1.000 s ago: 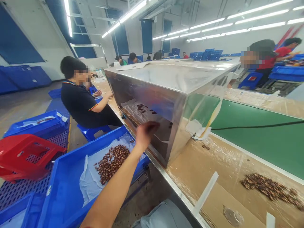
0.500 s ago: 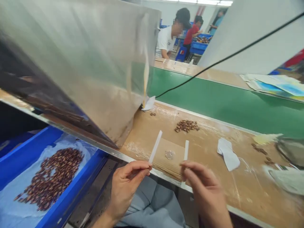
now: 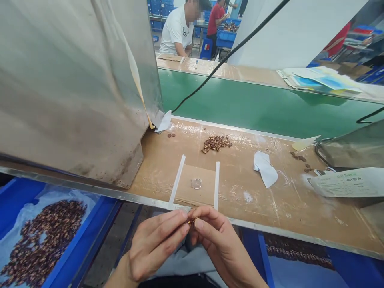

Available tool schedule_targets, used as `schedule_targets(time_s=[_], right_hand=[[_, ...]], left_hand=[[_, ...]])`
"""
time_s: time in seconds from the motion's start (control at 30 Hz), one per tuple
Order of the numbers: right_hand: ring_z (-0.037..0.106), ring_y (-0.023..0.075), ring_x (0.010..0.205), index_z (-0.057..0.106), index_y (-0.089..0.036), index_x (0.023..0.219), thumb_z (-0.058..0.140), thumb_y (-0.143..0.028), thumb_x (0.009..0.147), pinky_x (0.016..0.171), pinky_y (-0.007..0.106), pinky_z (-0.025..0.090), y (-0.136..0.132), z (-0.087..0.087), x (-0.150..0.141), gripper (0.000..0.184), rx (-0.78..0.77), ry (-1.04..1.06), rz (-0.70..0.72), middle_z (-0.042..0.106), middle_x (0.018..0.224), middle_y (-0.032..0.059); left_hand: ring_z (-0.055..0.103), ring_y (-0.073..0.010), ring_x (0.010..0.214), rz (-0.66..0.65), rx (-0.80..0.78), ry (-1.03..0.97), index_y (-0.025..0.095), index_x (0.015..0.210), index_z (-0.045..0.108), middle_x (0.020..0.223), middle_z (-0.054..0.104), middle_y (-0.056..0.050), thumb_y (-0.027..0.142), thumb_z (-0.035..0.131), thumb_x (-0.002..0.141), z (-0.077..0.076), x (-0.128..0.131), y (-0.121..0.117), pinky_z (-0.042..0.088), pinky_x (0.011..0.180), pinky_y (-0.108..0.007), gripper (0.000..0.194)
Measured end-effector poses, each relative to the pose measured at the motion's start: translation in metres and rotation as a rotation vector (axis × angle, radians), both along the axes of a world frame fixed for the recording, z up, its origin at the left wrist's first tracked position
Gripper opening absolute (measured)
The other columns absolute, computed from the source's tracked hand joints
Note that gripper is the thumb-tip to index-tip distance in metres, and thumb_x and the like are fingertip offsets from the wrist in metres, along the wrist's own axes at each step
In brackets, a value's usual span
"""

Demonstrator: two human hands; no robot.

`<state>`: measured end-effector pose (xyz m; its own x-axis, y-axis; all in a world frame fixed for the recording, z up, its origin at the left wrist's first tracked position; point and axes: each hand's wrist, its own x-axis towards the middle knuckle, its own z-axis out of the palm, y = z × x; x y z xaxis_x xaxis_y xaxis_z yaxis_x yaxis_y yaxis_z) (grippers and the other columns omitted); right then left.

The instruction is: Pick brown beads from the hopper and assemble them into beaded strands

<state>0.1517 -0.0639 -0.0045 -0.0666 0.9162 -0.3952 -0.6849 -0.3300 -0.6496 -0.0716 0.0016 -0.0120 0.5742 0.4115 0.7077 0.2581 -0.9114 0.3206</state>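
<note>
My left hand (image 3: 159, 240) and my right hand (image 3: 216, 240) meet at the front edge of the bench, fingertips almost touching. Between them they pinch a small brown and gold piece (image 3: 191, 222), mostly covered by the fingers. Just beyond, a cardboard pad (image 3: 187, 196) lies between two white strips, a left strip (image 3: 177, 180) and a right strip (image 3: 216, 186). A clear round disc with a shiny ring (image 3: 196, 183) rests on the pad. Farther back is a heap of small brown and gold pieces (image 3: 216, 144).
A large metal box (image 3: 90, 120) stands on the left. Below it, a blue tray (image 3: 99, 212) holds many brown pieces (image 3: 45, 240). A white cloth (image 3: 265, 170), a glue bottle (image 3: 306, 143) and a black cable (image 3: 222, 62) are to the right and behind. A co-worker (image 3: 177, 32) sits across the green belt (image 3: 240, 102).
My left hand has left the opening of the metal box and come to the bench front. My right hand has come in from the right, and both hands now meet at the small piece.
</note>
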Motion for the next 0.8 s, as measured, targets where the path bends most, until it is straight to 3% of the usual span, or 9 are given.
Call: schedule_targets(time_s=[0.13, 0.23, 0.4, 0.6, 0.8], right_hand=[[0.067, 0.0151, 0.079, 0.092, -0.021, 0.106, 0.114, -0.053, 0.09, 0.078, 0.026, 0.057, 0.002, 0.001, 0.003, 0.042, 0.013, -0.012, -0.025, 0.079, 0.09, 0.0023], [0.069, 0.0155, 0.08, 0.092, -0.021, 0.105, 0.115, -0.05, 0.09, 0.078, 0.025, 0.059, 0.003, 0.002, 0.003, 0.04, 0.011, 0.008, -0.033, 0.08, 0.089, 0.0031], [0.074, 0.0157, 0.084, 0.094, -0.021, 0.107, 0.117, -0.045, 0.087, 0.084, 0.025, 0.064, 0.001, -0.001, -0.001, 0.038, -0.04, 0.076, -0.113, 0.085, 0.095, 0.0047], [0.077, 0.015, 0.089, 0.095, -0.023, 0.109, 0.117, -0.043, 0.088, 0.088, 0.024, 0.068, 0.002, -0.003, -0.008, 0.036, -0.044, 0.117, -0.192, 0.088, 0.107, 0.0055], [0.078, 0.0148, 0.09, 0.095, -0.025, 0.108, 0.115, -0.044, 0.09, 0.09, 0.025, 0.068, 0.003, -0.002, -0.011, 0.033, -0.015, 0.048, -0.212, 0.088, 0.107, 0.005]], left_hand=[[0.094, -0.0269, 0.121, 0.016, -0.217, -0.128, 0.024, 0.15, 0.087, 0.136, 0.094, -0.009, 0.009, 0.073, 0.117, -0.009, 0.01, -0.008, 0.078, 0.107, -0.035, 0.038], [0.096, -0.026, 0.106, 0.104, -0.484, -0.297, 0.038, 0.138, 0.092, 0.127, 0.096, -0.003, 0.005, 0.09, 0.104, -0.014, 0.022, -0.013, 0.08, 0.095, -0.034, 0.047], [0.094, -0.0221, 0.11, 0.128, -0.675, -0.412, 0.04, 0.129, 0.095, 0.125, 0.096, 0.0, 0.003, 0.089, 0.104, -0.015, 0.038, -0.015, 0.076, 0.101, -0.03, 0.045], [0.093, -0.0239, 0.118, 0.088, -0.972, -0.634, 0.042, 0.118, 0.098, 0.123, 0.096, -0.001, 0.032, 0.097, 0.106, -0.015, 0.058, -0.013, 0.075, 0.109, -0.034, 0.016], [0.093, -0.0256, 0.116, 0.157, -0.969, -0.693, 0.039, 0.109, 0.1, 0.115, 0.097, 0.0, 0.028, 0.101, 0.101, -0.015, 0.062, -0.017, 0.075, 0.114, -0.038, 0.014]])
